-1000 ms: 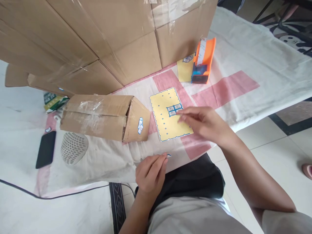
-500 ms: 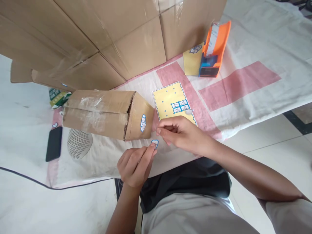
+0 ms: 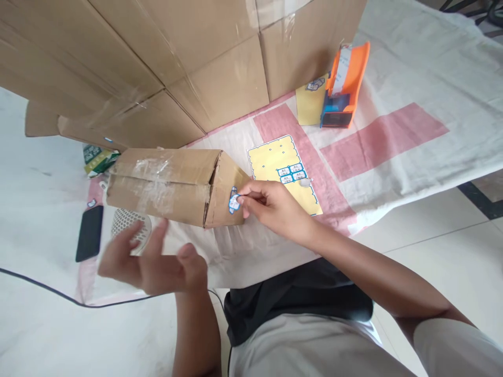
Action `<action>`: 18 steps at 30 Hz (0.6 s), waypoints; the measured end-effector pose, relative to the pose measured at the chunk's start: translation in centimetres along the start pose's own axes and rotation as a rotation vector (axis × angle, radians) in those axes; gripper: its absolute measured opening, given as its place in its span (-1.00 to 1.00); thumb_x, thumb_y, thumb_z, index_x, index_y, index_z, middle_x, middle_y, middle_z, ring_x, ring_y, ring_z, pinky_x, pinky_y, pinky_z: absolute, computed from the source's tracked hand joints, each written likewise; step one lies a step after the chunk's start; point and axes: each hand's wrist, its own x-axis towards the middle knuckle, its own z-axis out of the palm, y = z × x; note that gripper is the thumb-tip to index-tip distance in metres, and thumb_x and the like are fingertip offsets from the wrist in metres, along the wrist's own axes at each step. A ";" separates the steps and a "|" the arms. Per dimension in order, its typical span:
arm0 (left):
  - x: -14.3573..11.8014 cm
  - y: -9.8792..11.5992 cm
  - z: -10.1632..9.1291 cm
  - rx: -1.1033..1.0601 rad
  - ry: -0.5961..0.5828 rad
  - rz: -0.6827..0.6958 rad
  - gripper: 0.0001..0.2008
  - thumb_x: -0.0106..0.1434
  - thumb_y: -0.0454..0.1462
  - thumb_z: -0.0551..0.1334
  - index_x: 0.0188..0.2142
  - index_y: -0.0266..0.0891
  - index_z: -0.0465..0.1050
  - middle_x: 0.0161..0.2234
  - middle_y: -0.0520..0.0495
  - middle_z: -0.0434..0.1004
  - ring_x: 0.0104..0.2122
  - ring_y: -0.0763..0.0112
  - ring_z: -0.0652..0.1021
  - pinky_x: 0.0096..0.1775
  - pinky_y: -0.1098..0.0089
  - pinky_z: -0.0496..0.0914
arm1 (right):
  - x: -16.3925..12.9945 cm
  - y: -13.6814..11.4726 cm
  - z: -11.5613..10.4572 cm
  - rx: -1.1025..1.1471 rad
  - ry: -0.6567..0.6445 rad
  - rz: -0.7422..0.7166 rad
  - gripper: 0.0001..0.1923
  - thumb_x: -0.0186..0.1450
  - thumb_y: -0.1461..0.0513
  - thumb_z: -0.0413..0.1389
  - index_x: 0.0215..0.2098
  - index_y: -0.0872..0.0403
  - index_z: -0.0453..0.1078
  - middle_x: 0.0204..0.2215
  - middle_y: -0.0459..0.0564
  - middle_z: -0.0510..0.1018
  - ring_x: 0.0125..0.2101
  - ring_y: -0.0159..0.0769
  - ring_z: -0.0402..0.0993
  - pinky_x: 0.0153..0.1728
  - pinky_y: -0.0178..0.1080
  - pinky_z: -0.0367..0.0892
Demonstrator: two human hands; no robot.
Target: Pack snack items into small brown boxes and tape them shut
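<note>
Between the thumb and forefinger of my right hand (image 3: 271,207) is a small blue-edged paper cutout (image 3: 234,203). It is held at the end face of the taped cardboard box (image 3: 168,183), over the cutout figure on that face; whether it touches cannot be made out. My left hand (image 3: 157,262) is raised in front of the box, blurred, with its fingers apart and nothing in it. Beyond my right hand lies a yellow sheet (image 3: 271,157) with a scalloped edge and several small blue-framed labels.
A large cardboard box (image 3: 220,78) stands behind. At the back right are an orange tape dispenser (image 3: 348,89) and a yellow card (image 3: 308,102). A black phone (image 3: 89,233), a white perforated dome (image 3: 129,222) and a green packet (image 3: 98,159) lie left. A black cable (image 3: 58,293) crosses the front.
My right hand has moved left to the box's end face with the cutout, which my left hand held earlier. The left hand has let go, opened and swung left.
</note>
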 end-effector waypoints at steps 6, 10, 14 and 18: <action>1.6 -1.6 1.1 0.031 0.212 0.018 -0.57 0.39 0.08 0.12 0.00 -0.17 0.40 0.07 -0.28 0.48 0.20 -0.06 0.40 0.21 -0.19 0.25 | 2.0 0.7 0.5 -0.499 0.191 0.006 -0.59 0.31 0.14 0.29 0.05 0.12 0.36 -0.10 0.15 0.58 -0.07 -0.01 0.53 -0.05 -0.02 0.40; 1.2 -3.4 1.6 0.011 0.379 0.120 -0.57 0.45 0.06 0.01 0.06 -0.18 0.32 0.14 -0.29 0.40 0.31 -0.08 0.29 0.29 -0.27 0.16 | 3.4 0.8 -0.5 -0.508 -0.066 -0.241 -0.11 0.26 0.16 0.33 0.41 0.04 -0.01 0.34 0.23 0.24 0.33 0.05 0.19 0.29 0.07 0.19; 0.0 -5.2 1.6 0.006 0.368 0.245 -0.47 0.35 0.01 0.25 0.22 -0.09 0.26 0.25 -0.20 0.32 0.35 -0.13 0.25 0.37 -0.31 0.04 | 3.2 0.8 1.5 -0.514 -0.193 -0.288 0.49 -0.04 -0.04 0.50 0.49 0.11 -0.41 0.40 0.42 0.03 0.39 0.26 0.03 0.33 0.16 0.13; 1.3 -3.1 1.5 -0.071 0.504 0.392 -0.29 0.22 -0.03 0.35 0.33 0.09 0.23 0.30 -0.05 0.34 0.40 -0.07 0.20 0.42 -0.22 -0.04 | 1.1 -0.2 2.2 -0.646 -0.061 -0.253 0.65 -0.16 -0.14 0.49 0.48 0.00 -0.58 0.38 0.43 0.03 0.36 0.41 0.02 0.29 0.37 0.06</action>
